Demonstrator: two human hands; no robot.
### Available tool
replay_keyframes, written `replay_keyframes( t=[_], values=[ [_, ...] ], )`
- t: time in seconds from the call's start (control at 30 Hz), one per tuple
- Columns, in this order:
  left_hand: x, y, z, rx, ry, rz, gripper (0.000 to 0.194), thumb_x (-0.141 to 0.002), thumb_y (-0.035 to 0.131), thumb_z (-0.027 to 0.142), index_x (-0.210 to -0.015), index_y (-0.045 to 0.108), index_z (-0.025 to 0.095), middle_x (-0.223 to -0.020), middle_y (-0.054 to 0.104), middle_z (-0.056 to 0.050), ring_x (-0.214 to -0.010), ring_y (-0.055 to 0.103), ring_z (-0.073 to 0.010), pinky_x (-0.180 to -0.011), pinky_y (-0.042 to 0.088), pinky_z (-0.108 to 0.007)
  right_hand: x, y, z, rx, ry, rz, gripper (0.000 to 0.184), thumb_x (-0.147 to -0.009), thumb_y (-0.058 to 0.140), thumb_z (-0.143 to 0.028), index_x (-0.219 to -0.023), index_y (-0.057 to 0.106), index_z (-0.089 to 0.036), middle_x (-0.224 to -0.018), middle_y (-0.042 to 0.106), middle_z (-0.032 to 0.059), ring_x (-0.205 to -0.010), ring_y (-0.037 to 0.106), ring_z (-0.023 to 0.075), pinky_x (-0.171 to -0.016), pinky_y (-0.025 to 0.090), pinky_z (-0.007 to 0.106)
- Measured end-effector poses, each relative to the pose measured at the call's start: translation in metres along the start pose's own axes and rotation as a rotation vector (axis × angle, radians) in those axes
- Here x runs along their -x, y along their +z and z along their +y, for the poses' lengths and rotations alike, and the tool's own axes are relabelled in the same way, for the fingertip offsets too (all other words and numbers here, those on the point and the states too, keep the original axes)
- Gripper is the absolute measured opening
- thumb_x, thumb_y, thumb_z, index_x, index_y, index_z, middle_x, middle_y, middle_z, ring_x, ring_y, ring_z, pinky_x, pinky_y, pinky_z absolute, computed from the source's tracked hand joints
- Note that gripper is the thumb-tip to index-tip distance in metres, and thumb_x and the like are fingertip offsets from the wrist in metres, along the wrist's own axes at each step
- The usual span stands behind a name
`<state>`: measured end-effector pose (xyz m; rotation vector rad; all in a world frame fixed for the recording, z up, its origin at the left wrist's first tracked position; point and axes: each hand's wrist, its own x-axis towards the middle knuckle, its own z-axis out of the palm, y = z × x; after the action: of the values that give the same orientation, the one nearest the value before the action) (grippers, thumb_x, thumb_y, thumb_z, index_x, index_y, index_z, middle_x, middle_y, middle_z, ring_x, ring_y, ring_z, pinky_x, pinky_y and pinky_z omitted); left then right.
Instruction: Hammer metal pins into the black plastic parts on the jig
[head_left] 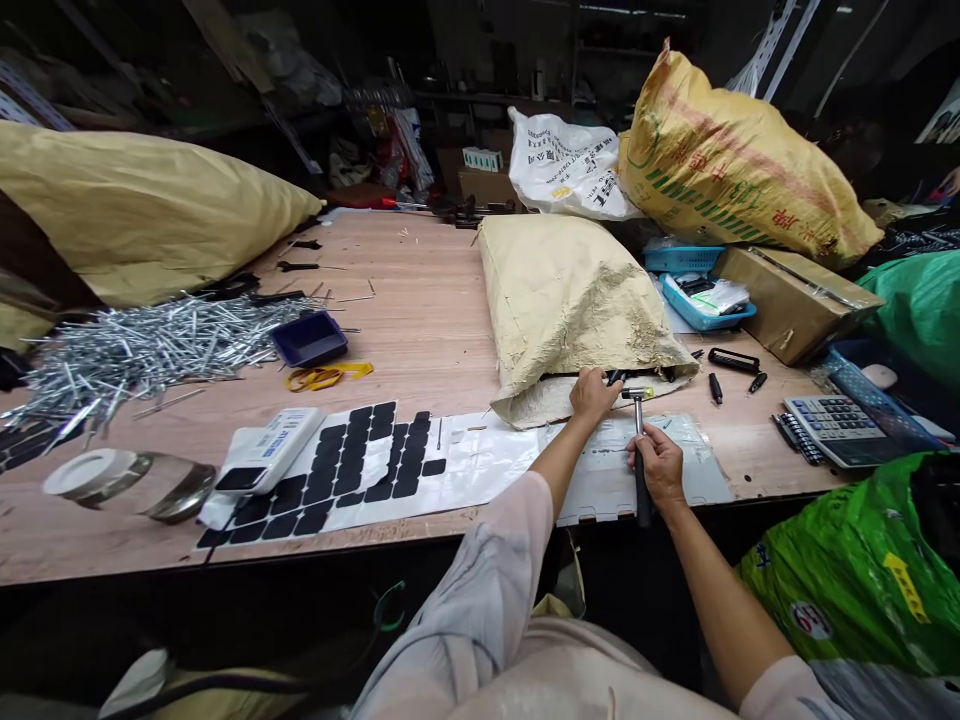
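Observation:
My right hand (660, 465) is wrapped round the black handle of a small hammer (638, 410), its metal head pointing away from me over a grey-white board (682, 460). Just left of the hammer head, my left hand (594, 395) is at the mouth of a beige woven sack (562, 290), fingers curled closed. Small black pieces show in the sack's opening by these fingertips; whether one is gripped I cannot make out. The sack lies on its side, opening towards me.
Metal rods (165, 345) are heaped at left beside a dark blue tray (309, 340). A jar (135, 483), a white device (274, 450) and black stickers on a sheet lie nearer. At right are black tool parts (733, 360), a calculator (836, 428) and a cardboard box (795, 300).

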<state>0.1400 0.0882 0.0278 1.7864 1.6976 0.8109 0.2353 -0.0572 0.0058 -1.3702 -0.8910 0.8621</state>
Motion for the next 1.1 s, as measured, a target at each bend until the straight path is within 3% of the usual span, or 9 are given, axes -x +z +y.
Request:
replay_keyframes(
  t=[0.1, 0.2, 0.4, 0.5, 0.63, 0.93, 1.1],
  values=[
    [-0.014, 0.009, 0.002, -0.056, -0.034, -0.031, 0.02, -0.079, 0.074, 0.04, -0.089, 0.073, 0.023, -0.106, 0.067, -0.007, -0.09, 0.062, -0.0225, -0.075, 0.047, -0.032, 0.0, 0.0, 0.0, 0.012, 0.002, -0.015, 0.039, -0.08, 0.064, -0.04, -0.108, 0.066, -0.013, -0.066, 0.062, -0.0023, -0.046, 0.053, 0.011, -0.047, 0.046, 0.025],
    [-0.005, -0.005, -0.005, -0.079, 0.023, -0.056, 0.014, -0.08, 0.072, 0.037, -0.084, 0.072, 0.023, -0.103, 0.067, -0.005, -0.089, 0.062, -0.0212, -0.074, 0.046, -0.03, -0.001, 0.0, -0.001, 0.024, 0.005, -0.009, 0.039, -0.08, 0.063, -0.042, -0.107, 0.066, -0.014, -0.066, 0.062, -0.0022, -0.046, 0.054, 0.0115, -0.047, 0.046, 0.025],
    [0.067, -0.064, -0.056, -0.173, 0.245, -0.195, 0.012, -0.077, 0.076, 0.033, -0.082, 0.072, 0.023, -0.088, 0.066, -0.003, -0.089, 0.06, -0.0211, -0.075, 0.045, -0.03, -0.001, -0.003, 0.001, 0.03, -0.001, -0.008, 0.04, -0.081, 0.061, -0.041, -0.109, 0.066, -0.013, -0.066, 0.062, -0.0019, -0.047, 0.053, 0.011, -0.047, 0.045, 0.025],
    [0.095, -0.079, -0.08, -0.147, 0.359, -0.238, 0.013, -0.079, 0.075, 0.03, -0.089, 0.074, 0.023, -0.09, 0.065, -0.003, -0.093, 0.059, -0.0206, -0.082, 0.045, -0.03, -0.003, -0.004, 0.003, 0.035, -0.013, -0.049, 0.04, -0.08, 0.062, -0.039, -0.109, 0.067, -0.012, -0.066, 0.062, -0.0022, -0.046, 0.053, 0.0109, -0.047, 0.045, 0.025],
    [0.102, -0.075, -0.093, -0.083, 0.39, -0.195, 0.022, -0.082, 0.073, 0.032, -0.103, 0.075, 0.025, -0.095, 0.065, -0.003, -0.094, 0.059, -0.0196, -0.087, 0.046, -0.032, 0.001, -0.003, -0.001, 0.078, -0.027, -0.099, 0.042, -0.079, 0.064, -0.039, -0.11, 0.067, -0.011, -0.064, 0.062, -0.0028, -0.045, 0.053, 0.0112, -0.047, 0.046, 0.026],
    [0.096, -0.07, -0.096, -0.01, 0.34, -0.225, 0.021, -0.08, 0.076, 0.033, -0.1, 0.079, 0.028, -0.095, 0.066, -0.001, -0.094, 0.06, -0.0186, -0.084, 0.046, -0.032, 0.053, -0.011, -0.02, 0.179, 0.007, -0.213, 0.043, -0.081, 0.067, -0.041, -0.113, 0.07, -0.013, -0.066, 0.064, -0.0011, -0.045, 0.055, 0.0119, -0.047, 0.048, 0.026],
    [0.096, -0.069, -0.097, -0.009, 0.342, -0.221, 0.022, -0.079, 0.077, 0.033, -0.1, 0.08, 0.03, -0.095, 0.065, -0.001, -0.093, 0.059, -0.0187, -0.084, 0.046, -0.032, 0.066, -0.013, -0.024, 0.179, -0.01, -0.223, 0.043, -0.082, 0.066, -0.041, -0.115, 0.07, -0.014, -0.067, 0.065, -0.0001, -0.045, 0.055, 0.0118, -0.048, 0.05, 0.026]
  ],
)
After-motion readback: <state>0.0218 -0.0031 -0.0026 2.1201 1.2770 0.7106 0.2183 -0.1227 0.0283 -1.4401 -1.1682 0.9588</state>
